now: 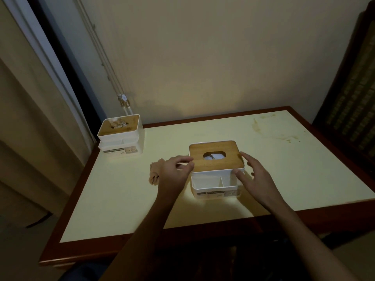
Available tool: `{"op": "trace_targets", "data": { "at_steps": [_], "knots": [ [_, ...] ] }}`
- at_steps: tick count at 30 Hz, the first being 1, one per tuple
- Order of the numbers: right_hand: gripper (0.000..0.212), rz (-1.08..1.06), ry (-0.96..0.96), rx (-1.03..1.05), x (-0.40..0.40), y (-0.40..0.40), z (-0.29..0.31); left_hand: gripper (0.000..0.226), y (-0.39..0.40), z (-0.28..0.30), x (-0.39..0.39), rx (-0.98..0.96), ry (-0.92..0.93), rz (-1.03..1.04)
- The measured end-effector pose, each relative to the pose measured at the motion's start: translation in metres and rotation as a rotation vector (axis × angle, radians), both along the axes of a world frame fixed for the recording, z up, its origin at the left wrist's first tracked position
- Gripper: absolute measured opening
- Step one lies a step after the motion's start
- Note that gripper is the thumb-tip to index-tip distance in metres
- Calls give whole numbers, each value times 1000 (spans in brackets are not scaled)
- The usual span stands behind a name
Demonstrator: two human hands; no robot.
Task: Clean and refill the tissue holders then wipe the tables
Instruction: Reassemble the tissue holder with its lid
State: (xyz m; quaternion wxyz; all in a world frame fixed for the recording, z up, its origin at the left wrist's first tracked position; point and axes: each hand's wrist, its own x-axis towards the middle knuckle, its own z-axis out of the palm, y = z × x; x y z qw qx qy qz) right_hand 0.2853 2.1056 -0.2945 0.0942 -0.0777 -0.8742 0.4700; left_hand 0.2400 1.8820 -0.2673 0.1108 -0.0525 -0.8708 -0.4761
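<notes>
- Both hands frame the near tissue holder (216, 169): the left hand (176, 171) has its fingertips curled against the left edge of the wooden lid (215, 156), while the right hand (254, 173) lies with fingers spread and fairly straight along the holder's right side, thumb by the front corner. Whether either grip has real purchase on the lid, I cannot tell.
- Risk: a lift from the left edge alone could tilt the lid and let it slide off, or drag the light holder across the tabletop (113, 191).
- Risk: the crumpled cloth (156, 173) just left of the holder sits under the left wrist and could snag.
- Look: white box, two open front pockets, label below, white tissue visible through the oval slot.
- A second holder (121, 136) stands well left of it, at the tabletop's far corner.
</notes>
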Motion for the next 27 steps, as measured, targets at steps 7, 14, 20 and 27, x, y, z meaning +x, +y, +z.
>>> {"op": "trace_targets", "data": {
  "at_steps": [7, 14, 20, 27],
  "knots": [
    [62, 201, -141, 182, -34, 3, -7, 16, 33, 31, -54, -459, 98, -361],
    [63, 345, -172, 231, -53, 34, -11, 26, 45, 34, -99, -860, 127, -684],
    [56, 372, -156, 172, -60, 42, -16, 31, 58, 32, -118, -973, 172, -777],
    [54, 385, -159, 125, -60, 40, -15, 27, 64, 26, -125, -1083, 348, -857]
  ]
}}
